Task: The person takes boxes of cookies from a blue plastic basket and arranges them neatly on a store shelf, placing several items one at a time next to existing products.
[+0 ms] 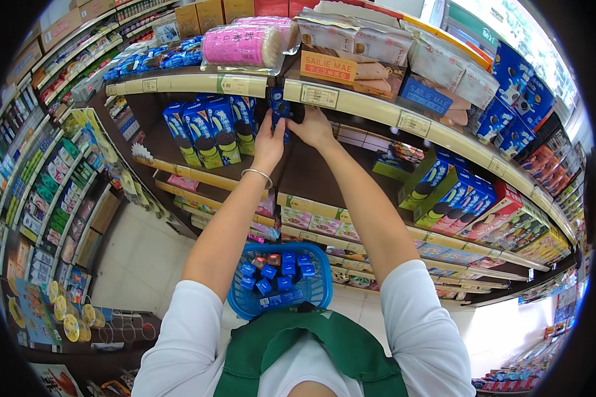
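Observation:
Both my hands reach in under the front edge of the upper shelf, close together. Between them stands a narrow blue biscuit box. My left hand, with a silver bangle at the wrist, grips the box from the left and below. From the right, my right hand has its thumb against the box, while its other fingers are partly hidden in shadow under the shelf edge. Just left of my hands, several upright blue-and-green cookie boxes stand in a row on the shelf board.
Below my arms sits a blue plastic basket holding several small blue packs. Above, the upper shelf's price rail overhangs my hands. More cookie boxes stand at right. A stocked rack lines the left, beyond the tiled floor.

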Motion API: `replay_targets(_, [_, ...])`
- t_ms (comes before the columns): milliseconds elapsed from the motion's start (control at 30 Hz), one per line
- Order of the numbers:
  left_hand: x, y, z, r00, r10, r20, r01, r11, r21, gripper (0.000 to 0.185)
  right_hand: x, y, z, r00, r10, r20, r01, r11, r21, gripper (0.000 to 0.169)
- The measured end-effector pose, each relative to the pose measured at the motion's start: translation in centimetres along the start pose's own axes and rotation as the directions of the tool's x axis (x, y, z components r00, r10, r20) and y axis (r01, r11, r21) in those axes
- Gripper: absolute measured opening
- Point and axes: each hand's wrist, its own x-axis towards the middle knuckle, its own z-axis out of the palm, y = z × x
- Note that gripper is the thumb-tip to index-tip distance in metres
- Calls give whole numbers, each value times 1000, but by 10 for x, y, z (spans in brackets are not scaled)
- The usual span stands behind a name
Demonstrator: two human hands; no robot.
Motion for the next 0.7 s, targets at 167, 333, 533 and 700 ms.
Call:
replay_targets(167, [13,-13,-2,1000,-9,6,9,999,-37,59,28,-11,19,998,40,-47,-41,999,-23,77])
replay_targets(333, [17,-12,-7,997,-62,38,64,995,-75,62,45,-28,26,999,37,-39,-38,999,-16,71])
replay_targets(533, [16,-21,-8,999,-31,13,32,995,-95,63,45,-50,16,996,80,-40,-82,995,-60,59])
replay_targets(700, [6,-14,0,999,-40,35,43,994,-102,65,45,-22,18,998,68,-11,-69,988,-135,52])
